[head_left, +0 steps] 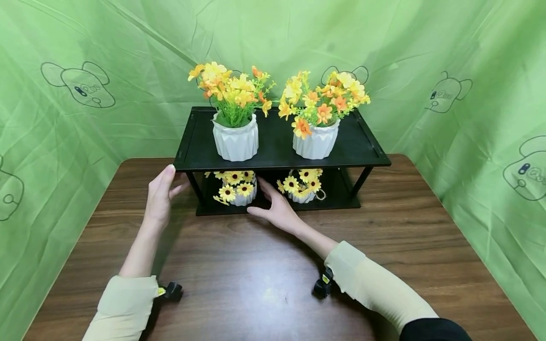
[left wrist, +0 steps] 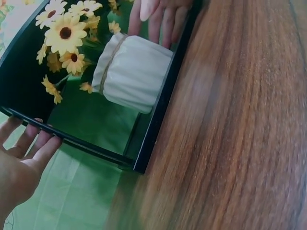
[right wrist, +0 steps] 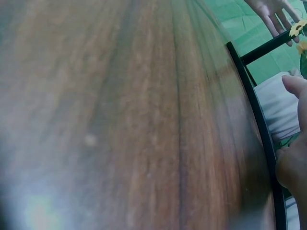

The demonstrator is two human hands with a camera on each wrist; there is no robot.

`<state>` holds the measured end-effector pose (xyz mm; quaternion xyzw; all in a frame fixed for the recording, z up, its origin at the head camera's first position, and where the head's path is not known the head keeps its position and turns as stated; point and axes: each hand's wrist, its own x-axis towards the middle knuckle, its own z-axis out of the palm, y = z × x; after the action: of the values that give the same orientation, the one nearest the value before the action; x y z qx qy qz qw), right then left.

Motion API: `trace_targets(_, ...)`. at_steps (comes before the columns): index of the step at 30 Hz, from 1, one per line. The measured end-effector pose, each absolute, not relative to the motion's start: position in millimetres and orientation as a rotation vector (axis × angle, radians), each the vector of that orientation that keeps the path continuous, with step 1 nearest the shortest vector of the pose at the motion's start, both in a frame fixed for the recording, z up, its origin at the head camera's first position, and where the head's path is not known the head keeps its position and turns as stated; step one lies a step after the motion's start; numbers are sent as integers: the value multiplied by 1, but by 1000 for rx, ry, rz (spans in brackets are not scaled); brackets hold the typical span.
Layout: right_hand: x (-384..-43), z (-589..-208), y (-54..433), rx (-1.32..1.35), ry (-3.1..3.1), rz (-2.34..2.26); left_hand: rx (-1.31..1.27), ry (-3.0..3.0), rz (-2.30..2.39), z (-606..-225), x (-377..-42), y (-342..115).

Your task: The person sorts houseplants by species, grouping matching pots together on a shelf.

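Observation:
A black two-tier shelf stands on the table. On its lower tier, a white fluted pot of yellow daisy-like flowers has a cord round its neck. My right hand reaches in from the front at this pot's right side, thumb apart from the fingers, fingertips right at the pot's wall. At the shelf's left end is my left hand, its thumb by the top tier's front corner; the left wrist view shows its extended fingers touching the black frame.
Another white pot of yellow flowers sits on the lower tier, right of my right hand. Two white pots, left and right, with orange and yellow flowers stand on top. Green cloth hangs around the brown wooden table.

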<state>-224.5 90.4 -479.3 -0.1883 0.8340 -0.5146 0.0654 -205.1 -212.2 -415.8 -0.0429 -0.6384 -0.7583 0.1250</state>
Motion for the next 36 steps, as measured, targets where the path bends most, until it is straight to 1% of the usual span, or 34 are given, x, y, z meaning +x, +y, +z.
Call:
trace_targets(10,-216,-474,99,-657,2562,-1447,-189,-1947,-2173,-412,-206,-219)
trace_targets(20,-203,-466,120,-787,2683,-1126,-272,-2107,-2146,-403,-198,-224)
trace_targets(24,-196,-461,129,-837,2679,-1063,-328,-2207,-2089,-399,-196,-226)
trace_targets(29,-190,-456,138,-965,2601,-998,-301,-2452,-1885,-395,-188,-234)
trace_targets(33,-185,-451,144,-1102,2534,-944,-194,-2732,-1603,-393,-183,-242)
trace_targets(36,-179,-444,151,-1148,2522,-898,-155,-2898,-1375,-395,-178,-242)
